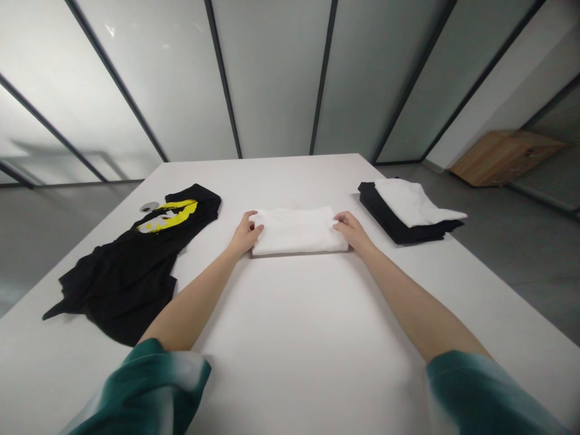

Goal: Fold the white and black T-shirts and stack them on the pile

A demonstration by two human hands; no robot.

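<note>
In the head view, a white worktop stands before frosted panels, a wooden cabinet far right, while the left hand and right hand have their fingers holding opposite ends of a folded white cloth mid-worktop.

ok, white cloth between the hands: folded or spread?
Folded: the white cloth lies as a compact, straight-edged rectangle. Layer count: cannot tell.

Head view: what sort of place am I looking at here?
Probably an office or meeting room, though no sign confirms it. The wall of frosted glass panels in dark frames, the large plain white table and the low wooden cabinet suggest it.
</note>
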